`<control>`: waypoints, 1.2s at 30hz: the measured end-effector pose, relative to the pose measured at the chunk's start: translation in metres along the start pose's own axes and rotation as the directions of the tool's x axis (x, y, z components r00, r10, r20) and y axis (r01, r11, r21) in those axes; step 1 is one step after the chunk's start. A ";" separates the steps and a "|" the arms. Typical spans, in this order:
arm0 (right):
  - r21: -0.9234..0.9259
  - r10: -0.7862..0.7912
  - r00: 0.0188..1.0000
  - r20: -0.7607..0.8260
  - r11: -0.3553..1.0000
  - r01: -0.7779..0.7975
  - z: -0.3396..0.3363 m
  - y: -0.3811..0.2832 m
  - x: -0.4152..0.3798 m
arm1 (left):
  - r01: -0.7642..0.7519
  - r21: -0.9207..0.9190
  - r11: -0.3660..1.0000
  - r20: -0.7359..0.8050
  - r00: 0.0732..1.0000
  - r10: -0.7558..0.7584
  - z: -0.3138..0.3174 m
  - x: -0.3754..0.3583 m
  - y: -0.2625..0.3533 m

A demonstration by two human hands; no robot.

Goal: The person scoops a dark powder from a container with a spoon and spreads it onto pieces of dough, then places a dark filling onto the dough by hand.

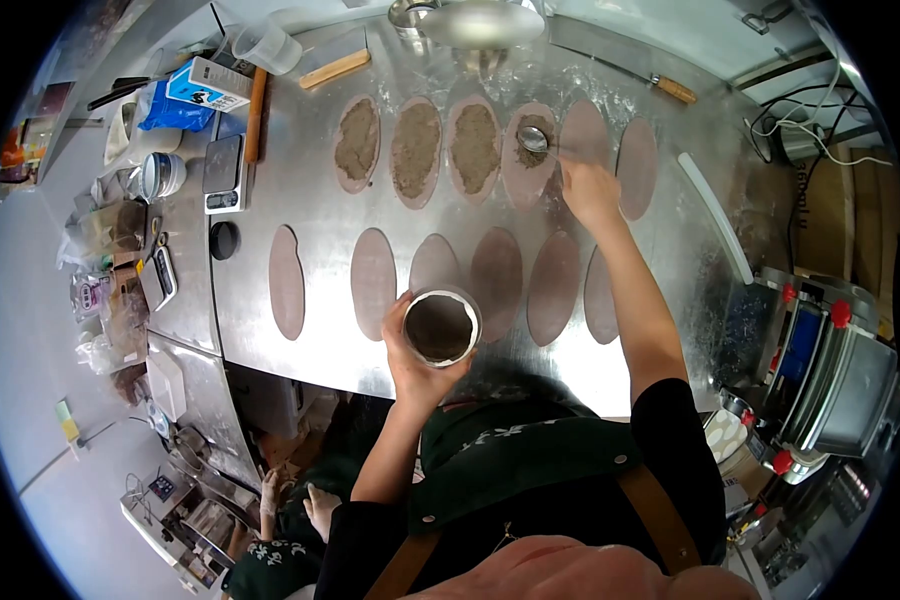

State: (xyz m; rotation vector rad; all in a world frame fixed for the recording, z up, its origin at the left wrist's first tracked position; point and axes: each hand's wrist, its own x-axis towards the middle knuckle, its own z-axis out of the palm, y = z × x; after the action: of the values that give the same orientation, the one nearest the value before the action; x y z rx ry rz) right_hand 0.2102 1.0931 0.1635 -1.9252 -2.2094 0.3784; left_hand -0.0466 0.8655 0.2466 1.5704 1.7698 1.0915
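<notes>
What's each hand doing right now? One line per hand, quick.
Left hand: closed around a cup of brown filling.
Right hand: closed on a spoon, its bowl over the fourth dough oval in the far row.

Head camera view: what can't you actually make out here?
- Container contents: dark, unidentifiable; the left hand covers its near wall.
- Spoon handle: hidden by the right hand.
- Blue box print: too small.
- Machine: cut off at the right edge.
</notes>
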 end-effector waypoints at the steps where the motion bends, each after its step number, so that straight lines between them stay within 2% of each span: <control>1: -0.003 -0.003 1.000 -0.020 1.000 0.003 0.002 0.001 -0.003 | 0.000 0.006 1.000 0.003 1.000 0.000 0.000 0.001 0.001; 11: 0.009 -0.011 1.000 -0.026 1.000 0.011 0.010 -0.004 -0.034 | 0.017 0.009 1.000 0.012 1.000 -0.017 0.002 -0.001 0.003; 17: 0.005 -0.022 0.997 -0.080 1.000 0.023 0.012 -0.005 -0.006 | 0.041 0.013 0.999 0.031 0.999 -0.042 0.002 -0.002 0.009; 23: -0.098 0.007 0.997 0.083 0.995 0.001 0.009 -0.014 -0.011 | 0.017 0.033 0.999 0.009 1.000 -0.018 0.001 -0.005 0.009; 26: -0.047 -0.043 0.999 0.027 0.998 0.044 0.011 -0.011 -0.026 | 0.022 0.067 0.997 0.019 1.000 -0.023 0.000 -0.004 0.010; 29: 0.026 -0.044 0.986 -0.163 0.998 0.049 0.018 0.000 -0.033 | 0.006 0.056 0.998 0.019 1.000 -0.008 0.000 -0.004 0.009; 36: -0.025 -0.036 0.983 -0.180 0.999 0.032 0.021 0.012 -0.049 | 0.014 0.059 0.998 0.009 1.000 -0.015 0.000 -0.003 0.008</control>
State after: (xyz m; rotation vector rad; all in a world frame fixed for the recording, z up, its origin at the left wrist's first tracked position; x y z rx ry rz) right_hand 0.2215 1.0449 0.1409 -1.8500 -2.1351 0.1678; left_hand -0.0413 0.8629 0.2528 1.5922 1.8199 1.0322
